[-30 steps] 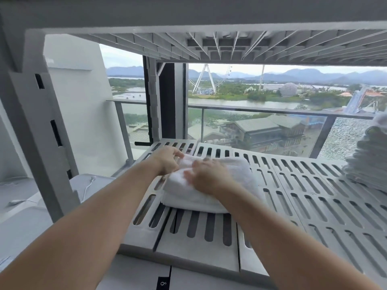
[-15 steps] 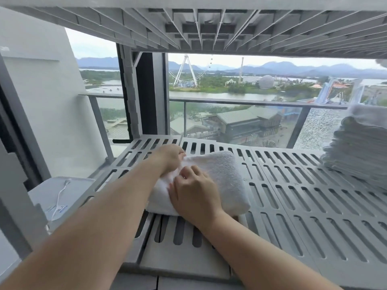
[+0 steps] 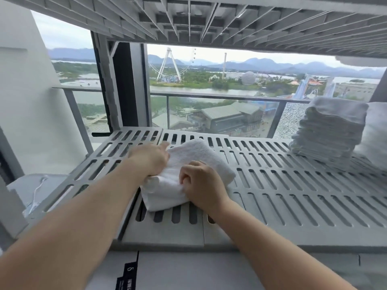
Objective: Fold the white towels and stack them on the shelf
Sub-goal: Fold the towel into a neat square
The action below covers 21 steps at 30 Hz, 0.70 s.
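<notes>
A folded white towel lies on the grey slotted shelf, left of its middle. My left hand presses on the towel's left side, fingers reaching along its far edge. At the towel's near right corner my right hand rests with fingers curled onto the cloth. A tall stack of folded towels stands at the shelf's far right, well apart from both hands.
Another slotted shelf hangs low overhead. A grey upright post stands behind the shelf's left end, with a glass balcony railing beyond. A white appliance with a cable sits lower left.
My right hand has slid toward the towel's near right corner and curled its fingers. The left hand stays on the towel's left side. The camera has shifted, showing more of the stack at right.
</notes>
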Each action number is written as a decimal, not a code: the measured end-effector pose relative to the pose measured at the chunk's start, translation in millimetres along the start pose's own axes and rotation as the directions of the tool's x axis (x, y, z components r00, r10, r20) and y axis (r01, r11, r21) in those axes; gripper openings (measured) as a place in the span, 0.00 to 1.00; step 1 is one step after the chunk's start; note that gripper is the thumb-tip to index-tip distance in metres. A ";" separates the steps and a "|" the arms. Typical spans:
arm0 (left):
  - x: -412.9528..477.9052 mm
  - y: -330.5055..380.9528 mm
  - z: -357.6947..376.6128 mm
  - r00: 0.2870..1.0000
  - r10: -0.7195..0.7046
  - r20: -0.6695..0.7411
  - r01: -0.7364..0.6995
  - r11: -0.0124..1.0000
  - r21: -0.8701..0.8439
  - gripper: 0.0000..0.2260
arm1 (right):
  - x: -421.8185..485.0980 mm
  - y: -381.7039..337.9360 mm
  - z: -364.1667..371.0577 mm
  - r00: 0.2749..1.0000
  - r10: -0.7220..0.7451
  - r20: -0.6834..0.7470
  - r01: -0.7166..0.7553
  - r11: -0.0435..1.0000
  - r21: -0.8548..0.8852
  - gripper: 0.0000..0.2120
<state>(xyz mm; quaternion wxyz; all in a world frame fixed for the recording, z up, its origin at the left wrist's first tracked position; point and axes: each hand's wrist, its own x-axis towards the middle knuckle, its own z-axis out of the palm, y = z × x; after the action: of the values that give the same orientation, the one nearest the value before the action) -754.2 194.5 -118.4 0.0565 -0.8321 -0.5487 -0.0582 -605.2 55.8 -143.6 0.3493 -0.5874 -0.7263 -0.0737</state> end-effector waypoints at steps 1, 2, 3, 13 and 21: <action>-7.8 3.7 -4.4 0.997 0.052 0.057 -0.052 0.999 -0.002 0.22 | -0.5 4.6 -7.7 0.998 0.067 0.016 -0.067 0.998 -0.013 0.12; -16.2 9.3 -10.0 0.988 0.107 0.109 -0.107 0.994 -0.008 0.22 | -1.4 9.4 -15.7 0.992 0.120 0.025 -0.118 0.992 -0.055 0.12; -24.5 15.9 -16.0 0.978 0.146 0.147 -0.142 0.989 -0.036 0.21 | -3.4 14.2 -24.0 0.986 0.165 0.026 -0.162 0.982 -0.094 0.13; -91.7 98.4 -44.9 0.910 0.100 0.402 0.150 0.825 -0.545 0.35 | -58.4 68.9 -90.6 0.706 0.690 0.162 -0.568 0.687 -0.452 0.43; -120.8 129.3 -44.7 0.965 0.065 0.254 0.073 0.865 -0.497 0.36 | -86.9 71.2 -107.0 0.764 0.596 0.248 -0.622 0.782 0.037 0.28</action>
<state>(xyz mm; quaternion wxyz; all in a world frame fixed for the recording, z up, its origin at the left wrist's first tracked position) -684.1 27.3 -97.5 -0.2351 -0.8170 -0.5190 -0.0885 -490.0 -47.9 -137.0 0.3045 -0.7743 -0.5333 0.1526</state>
